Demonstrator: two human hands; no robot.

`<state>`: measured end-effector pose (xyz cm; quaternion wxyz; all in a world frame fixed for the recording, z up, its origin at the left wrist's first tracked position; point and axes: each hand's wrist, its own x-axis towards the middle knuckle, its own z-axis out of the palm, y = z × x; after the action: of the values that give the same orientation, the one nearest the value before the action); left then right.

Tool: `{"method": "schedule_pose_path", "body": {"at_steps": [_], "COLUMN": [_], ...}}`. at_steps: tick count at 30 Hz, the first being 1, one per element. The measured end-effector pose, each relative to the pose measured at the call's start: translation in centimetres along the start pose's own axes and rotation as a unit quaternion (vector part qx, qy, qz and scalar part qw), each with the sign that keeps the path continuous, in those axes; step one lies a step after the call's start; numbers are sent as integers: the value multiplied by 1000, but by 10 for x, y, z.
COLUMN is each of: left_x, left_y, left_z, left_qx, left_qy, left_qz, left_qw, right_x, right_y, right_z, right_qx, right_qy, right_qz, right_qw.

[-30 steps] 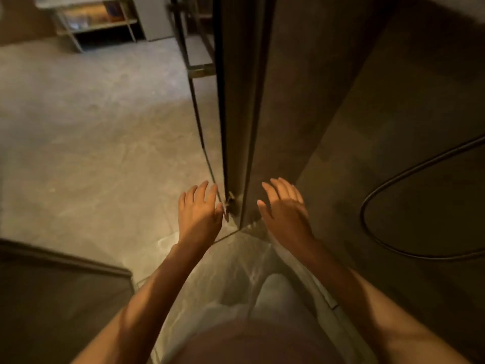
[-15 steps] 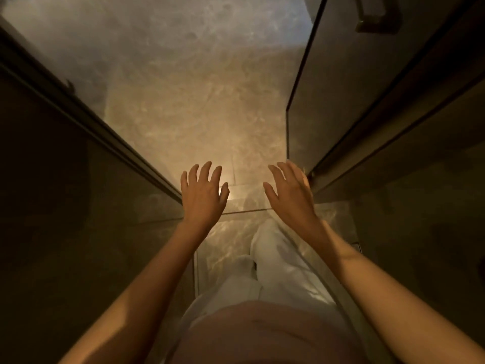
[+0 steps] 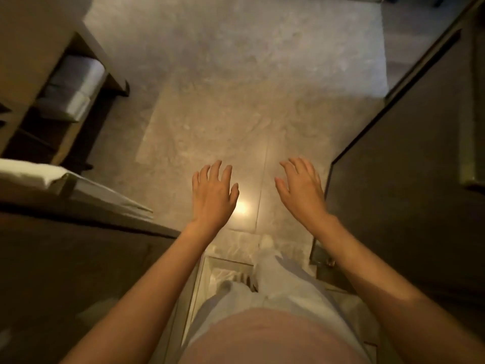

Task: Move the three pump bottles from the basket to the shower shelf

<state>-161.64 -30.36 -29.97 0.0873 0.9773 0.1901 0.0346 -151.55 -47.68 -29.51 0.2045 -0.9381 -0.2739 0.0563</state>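
Since a moment ago the view has swung onto open stone floor (image 3: 236,88), above which two empty hands, left hand (image 3: 212,195) and right hand (image 3: 301,190), hover with grip open, fingers spread, and no pump bottles or basket in view.

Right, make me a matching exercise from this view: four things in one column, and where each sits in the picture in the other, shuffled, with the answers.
Things:
1. left hand
2. right hand
3. rolled pale towels on the wooden shelf
4. dark glass panel with a metal frame

Places:
A. upper left of the picture
B. right side of the picture
C. centre, open over the stone floor, left of the bright reflection
D. centre, open over the stone floor, beside the dark panel's edge

Pairs: 1-C, 2-D, 3-A, 4-B
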Motion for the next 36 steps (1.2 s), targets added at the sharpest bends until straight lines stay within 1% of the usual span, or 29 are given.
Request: {"method": "schedule_pose_path", "body": {"at_steps": [3, 8, 13, 16, 19, 23, 27, 32, 36], "left_x": [67, 135, 197, 250, 305, 374, 411, 431, 454], "left_y": [6, -6, -43, -77, -122, -187, -242, -317, -380], "left_z": [-9, -8, -1, 1, -8, -41, -64, -74, -79], "left_qx": [7, -5, -15, -22, -16, 2, 13, 29, 10], "left_qy": [21, 4, 0, 13, 33, 60, 66, 48, 31], "left_qz": [-22, -109, -158, -182, -200, -244, -288, -393, -492], "left_qw": [1000, 994, 987, 983, 979, 968, 955, 918, 870], "right_x": [74, 158, 235, 301, 378, 475, 543, 609, 673], "right_y": [9, 2, -17, -39, -75, -136, -195, -276, -346], "right_z": [-16, -18, 5, 23, 39, 52, 71, 111, 143], "right_qx": [-4, -16, -19, -20, -25, -19, -11, -17, -32], "right_qy": [-12, -47, -67, -55, -56, -43, -62, -126, -162], "right_qz": [-30, -76, -121, -150, -187, -236, -288, -391, -472], "right_qw": [999, 996, 990, 987, 980, 971, 956, 912, 866]}}
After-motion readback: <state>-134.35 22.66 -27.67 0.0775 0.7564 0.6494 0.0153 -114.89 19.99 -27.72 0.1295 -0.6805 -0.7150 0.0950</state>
